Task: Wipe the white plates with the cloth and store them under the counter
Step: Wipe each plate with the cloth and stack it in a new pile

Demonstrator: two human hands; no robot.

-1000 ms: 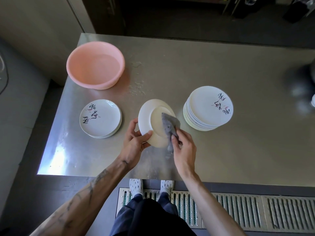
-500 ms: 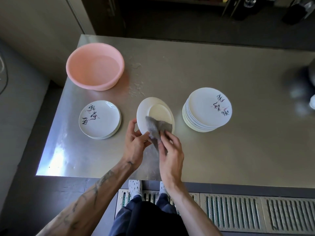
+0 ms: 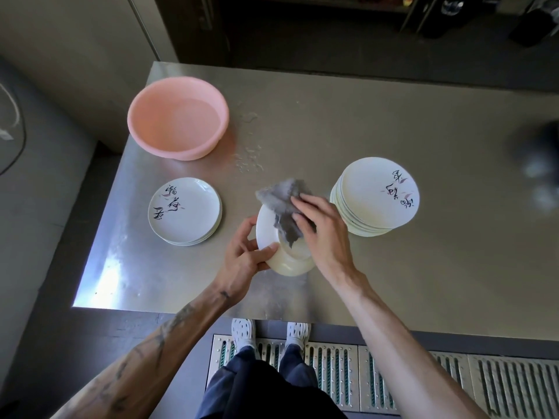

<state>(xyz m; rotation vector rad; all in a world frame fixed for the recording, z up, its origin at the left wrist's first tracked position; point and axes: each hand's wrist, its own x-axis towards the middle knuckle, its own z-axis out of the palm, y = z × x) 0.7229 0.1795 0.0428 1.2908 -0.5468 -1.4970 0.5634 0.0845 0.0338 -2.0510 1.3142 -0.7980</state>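
Observation:
My left hand (image 3: 243, 258) grips the left rim of a white plate (image 3: 281, 261), held tilted with its underside facing me just above the steel counter (image 3: 393, 282). My right hand (image 3: 323, 231) presses a grey cloth (image 3: 282, 204) against the plate's upper part, fingers fairly straight over the cloth. A tall stack of white plates (image 3: 378, 198) with painted characters stands to the right. A short stack of the same plates (image 3: 184, 211) lies to the left.
A pink plastic basin (image 3: 178, 122) holding some water sits at the counter's back left. Water drops (image 3: 248, 158) spot the steel beside it. A metal floor grate (image 3: 393, 376) runs below the counter's near edge, where my feet stand.
My right hand has swept the cloth from the plate's lower middle up over its top edge. The left hand has kept its grip on the rim, with the plate tilted lower.

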